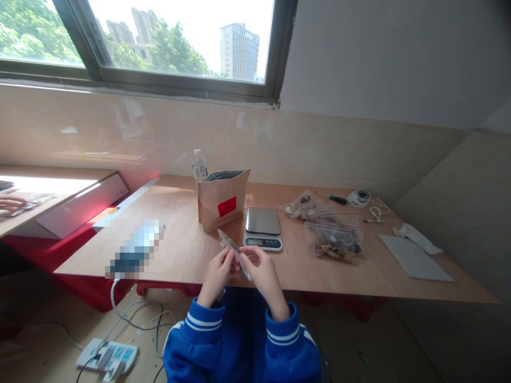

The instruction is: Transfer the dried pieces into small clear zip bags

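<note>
Both of my hands hold a small clear plastic bag (229, 242) over the table's front edge. My left hand (216, 271) pinches its left side, while my right hand (261, 268) grips the other side with fingers closed. What the bag contains is too small to make out. Just beyond my hands, a kitchen scale (262, 222) with a bare steel plate rests on the table. To its left stands a brown paper pouch (217, 199) with a red label, its top open.
Zip bags of dried pieces (334, 242) lie to the right. Behind them are a screwdriver (338, 199) and a white dome camera (358, 198). White paper (413, 258) is farther right. A bottle (199, 166) stands behind the pouch. Cables and a power strip (107, 357) lie on the floor. Another person's hand (11, 205) shows far left.
</note>
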Tool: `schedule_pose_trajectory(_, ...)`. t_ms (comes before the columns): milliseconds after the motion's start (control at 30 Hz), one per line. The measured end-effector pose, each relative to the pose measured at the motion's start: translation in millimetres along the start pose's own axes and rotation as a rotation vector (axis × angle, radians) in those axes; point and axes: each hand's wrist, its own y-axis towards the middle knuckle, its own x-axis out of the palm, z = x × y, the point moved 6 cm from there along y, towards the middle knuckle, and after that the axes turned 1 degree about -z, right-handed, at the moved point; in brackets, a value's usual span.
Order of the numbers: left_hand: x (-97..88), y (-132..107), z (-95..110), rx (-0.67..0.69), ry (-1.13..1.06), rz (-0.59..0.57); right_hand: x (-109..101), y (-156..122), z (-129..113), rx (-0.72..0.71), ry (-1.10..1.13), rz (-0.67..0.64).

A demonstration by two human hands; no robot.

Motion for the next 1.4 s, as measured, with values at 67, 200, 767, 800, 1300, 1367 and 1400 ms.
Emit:
schedule_pose_trajectory(67,3.7,-0.2,0.8,0.021,-0.009,-0.048,-0.4,-0.3,0.6,0.027,-0.027,-0.005)
schedule_pose_trajectory(200,7.5,-0.5,-1.5,0.035,-0.017,-0.094,-3.3,-2.1,1.1,0.075,-0.04,0.042)
schedule_pose_trajectory(767,8.7,-3.3,4.5,0.094,0.052,-0.115,-4.5,-2.2,7.7,0.098,0.081,-0.06)
schedule_pose_trajectory(800,9.0,-3.5,4.5,0.094,0.056,-0.126,-5.4,-2.6,6.2,0.098,0.077,-0.052)
schedule_pose_trajectory(1300,11.8,-1.1,-5.3,0.098,0.091,-0.169,-11.0,-3.3,-6.9,0.034,-0.122,0.101)
schedule_pose_trajectory(1367,10.0,-0.4,-7.3,0.08,0.092,-0.133,-9.6,-4.6,-11.2,0.035,-0.132,0.113)
schedule_pose_trajectory(1400,9.5,-0.4,-7.7,0.072,0.087,-0.119,-8.6,-5.0,-11.7,0.044,-0.121,0.113)
